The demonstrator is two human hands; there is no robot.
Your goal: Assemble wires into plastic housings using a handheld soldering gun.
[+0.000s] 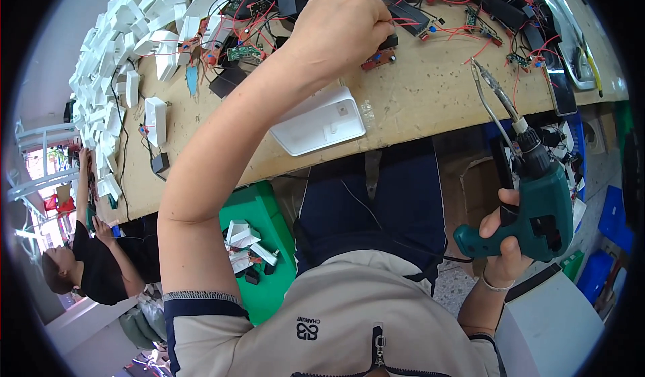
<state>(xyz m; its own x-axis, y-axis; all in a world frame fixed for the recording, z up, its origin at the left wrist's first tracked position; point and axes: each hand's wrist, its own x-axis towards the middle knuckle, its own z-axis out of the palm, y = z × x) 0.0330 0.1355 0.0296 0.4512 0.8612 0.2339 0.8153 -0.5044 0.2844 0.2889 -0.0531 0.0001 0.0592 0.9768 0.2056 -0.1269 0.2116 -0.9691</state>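
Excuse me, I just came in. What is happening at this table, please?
A person at a worktable holds a green soldering gun in the right hand, its metal tip over the tabletop. The left hand is among wired circuit boards; its grip is hidden, so I cannot tell what it holds. A white plastic case lies near the table's edge, partly hidden by the left forearm.

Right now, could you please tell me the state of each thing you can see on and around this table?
Green soldering gun: held, tip pointing forward; heat unclear
Right hand: closed around soldering gun
Left hand: fingers curled, contents hidden
White plastic housing near table's edge: open side up
White housings at left: heaped
Green bin: open, partly filled
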